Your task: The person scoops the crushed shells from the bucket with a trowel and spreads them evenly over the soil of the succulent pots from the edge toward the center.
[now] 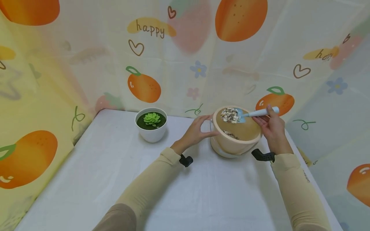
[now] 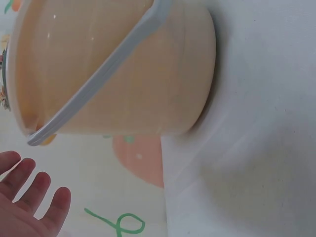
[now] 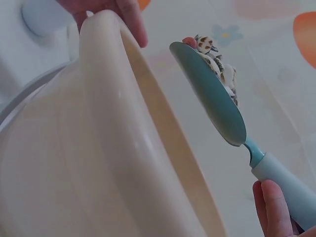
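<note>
A small shovel [image 1: 261, 112] with a pale handle and blue blade is pinched in my right hand [image 1: 274, 130]. Its blade, level above a cream bucket [image 1: 228, 146], carries a heap of small seashells [image 1: 230, 115]. In the right wrist view, shells [image 3: 217, 61] show along the top of the blade [image 3: 212, 98]. More shells [image 1: 230, 134] lie inside the bucket. My left hand [image 1: 195, 131] is at the bucket's left rim, thumb and fingers spread. The left wrist view shows its fingers [image 2: 37, 192] fairly straight beside the bucket wall [image 2: 163, 79].
A white pot [image 1: 152, 134] holding a green succulent [image 1: 151, 119] stands on the table, left of the bucket. The bucket's grey handle [image 2: 94, 81] hangs down its side. A fruit-patterned curtain [image 1: 173, 77] rises behind the white-covered table [image 1: 202, 192].
</note>
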Tool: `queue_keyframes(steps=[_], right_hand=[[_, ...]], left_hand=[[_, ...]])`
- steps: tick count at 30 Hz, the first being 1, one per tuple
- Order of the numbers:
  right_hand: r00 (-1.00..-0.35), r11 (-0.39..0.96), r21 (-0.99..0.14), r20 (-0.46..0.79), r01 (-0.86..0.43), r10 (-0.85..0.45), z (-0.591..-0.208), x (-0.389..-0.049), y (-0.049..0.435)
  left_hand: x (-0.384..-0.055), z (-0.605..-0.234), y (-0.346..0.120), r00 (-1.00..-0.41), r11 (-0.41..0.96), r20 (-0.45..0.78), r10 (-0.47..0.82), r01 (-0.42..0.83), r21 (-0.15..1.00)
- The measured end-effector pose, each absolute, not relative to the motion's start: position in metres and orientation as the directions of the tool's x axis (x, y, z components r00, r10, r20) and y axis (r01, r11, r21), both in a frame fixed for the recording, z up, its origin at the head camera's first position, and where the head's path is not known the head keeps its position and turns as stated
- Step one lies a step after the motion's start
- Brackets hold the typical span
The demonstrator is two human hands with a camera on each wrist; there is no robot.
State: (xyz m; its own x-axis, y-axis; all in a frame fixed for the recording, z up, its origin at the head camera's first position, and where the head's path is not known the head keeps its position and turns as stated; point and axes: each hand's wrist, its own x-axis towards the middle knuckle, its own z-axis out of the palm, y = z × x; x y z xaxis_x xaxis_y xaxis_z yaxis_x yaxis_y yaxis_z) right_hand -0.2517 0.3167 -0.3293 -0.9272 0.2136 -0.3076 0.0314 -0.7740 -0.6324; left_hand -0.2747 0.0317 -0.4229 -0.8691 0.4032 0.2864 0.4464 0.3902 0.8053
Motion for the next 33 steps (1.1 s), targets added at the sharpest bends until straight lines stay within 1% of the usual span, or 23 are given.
queue_keyframes(steps=[4, 11, 14, 21, 28, 33], right_hand=[[-0.926, -0.768, -0.639, -0.309, 0.035, 0.215, -0.329, -0.253, 0.312], [-0.936, -0.735, -0.677, -0.280, 0.035, 0.213, -0.327, -0.258, 0.301], [-0.939, -0.745, -0.666, -0.275, 0.032, 0.205, -0.325, -0.260, 0.295], [-0.927, -0.753, -0.656, -0.313, 0.055, 0.205, -0.321, -0.265, 0.280], [-0.935, -0.766, -0.641, -0.298, 0.048, 0.191, -0.318, -0.270, 0.264], [-0.934, -0.767, -0.641, -0.299, 0.043, 0.197, -0.318, -0.269, 0.256]], left_hand=[[-0.272, -0.419, 0.025, -0.872, 0.398, 0.278, 0.402, 0.440, 0.805], [-0.272, -0.406, 0.016, -0.859, 0.463, 0.290, 0.421, 0.479, 0.746], [-0.272, -0.399, 0.011, -0.863, 0.469, 0.291, 0.414, 0.476, 0.744], [-0.272, -0.394, -0.001, -0.874, 0.473, 0.294, 0.387, 0.462, 0.750], [-0.271, -0.391, -0.012, -0.882, 0.472, 0.314, 0.353, 0.457, 0.754], [-0.271, -0.388, -0.020, -0.880, 0.490, 0.335, 0.336, 0.467, 0.736]])
